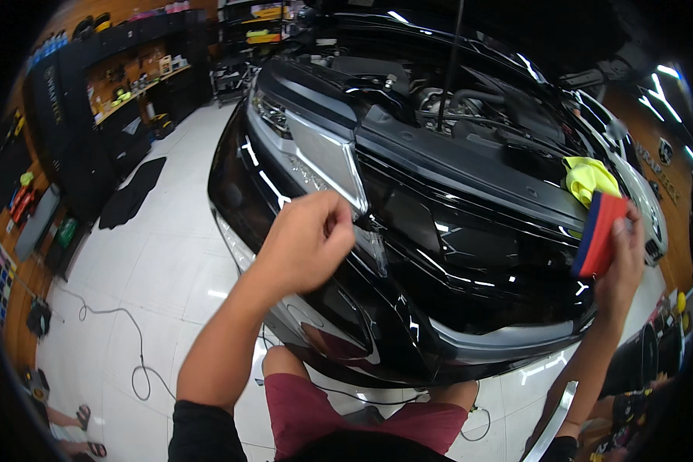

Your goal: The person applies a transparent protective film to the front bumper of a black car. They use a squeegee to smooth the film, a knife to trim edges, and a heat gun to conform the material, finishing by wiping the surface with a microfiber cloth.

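The silver-edged trim panel (323, 154) slants just beyond my clenched left hand (308, 239), contents hidden. My farther right hand (628, 258) grips a red-and-blue squeegee (604, 235).

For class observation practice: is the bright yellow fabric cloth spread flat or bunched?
Bunched: the yellow cloth lies in rumpled folds near the rectangular red and blue block in the right hand.

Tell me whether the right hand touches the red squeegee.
Touching: in the head view, the right hand grips the red squeegee, fingers overlapping its edge.
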Available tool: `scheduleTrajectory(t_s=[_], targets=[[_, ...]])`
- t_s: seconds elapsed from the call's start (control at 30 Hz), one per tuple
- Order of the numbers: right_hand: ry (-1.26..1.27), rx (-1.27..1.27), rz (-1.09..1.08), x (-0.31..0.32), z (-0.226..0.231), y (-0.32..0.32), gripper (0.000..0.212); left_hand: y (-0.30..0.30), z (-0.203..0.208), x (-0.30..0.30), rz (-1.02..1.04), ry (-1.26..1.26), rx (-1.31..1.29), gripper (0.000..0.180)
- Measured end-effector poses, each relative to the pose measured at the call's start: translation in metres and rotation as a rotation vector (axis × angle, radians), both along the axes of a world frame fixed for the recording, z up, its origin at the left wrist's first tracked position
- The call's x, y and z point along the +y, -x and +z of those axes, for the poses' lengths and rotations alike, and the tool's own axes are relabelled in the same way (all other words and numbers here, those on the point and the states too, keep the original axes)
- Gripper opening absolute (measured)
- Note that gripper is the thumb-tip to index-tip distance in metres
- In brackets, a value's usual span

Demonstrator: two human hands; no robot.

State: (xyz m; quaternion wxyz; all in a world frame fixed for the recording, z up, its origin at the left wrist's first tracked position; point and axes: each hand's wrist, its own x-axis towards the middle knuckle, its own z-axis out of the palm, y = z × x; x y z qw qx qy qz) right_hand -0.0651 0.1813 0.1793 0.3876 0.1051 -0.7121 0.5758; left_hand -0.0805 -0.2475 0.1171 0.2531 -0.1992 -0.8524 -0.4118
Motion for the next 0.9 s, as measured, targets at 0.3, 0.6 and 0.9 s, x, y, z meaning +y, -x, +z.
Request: scheduleTrajectory(t_s=[0.3,0.6,0.9], targets=[[0.04,-0.417,0.31,-0.139,-0.042,-0.061,0.071,-0.014,-0.036,0.026,-0.13,0.036,0.421,0.019],[-0.88,-0.497,0.396,-0.185,-0.025,-0.047,0.062,0.01,-0.025,0.0,-0.153,-0.425,0.091,0.006],[-1.331,-0.459,0.295,-0.226,-0.021,-0.016,0.075,0.018,-0.006,-0.006,-0.316,-0.394,-0.288,0.024]])
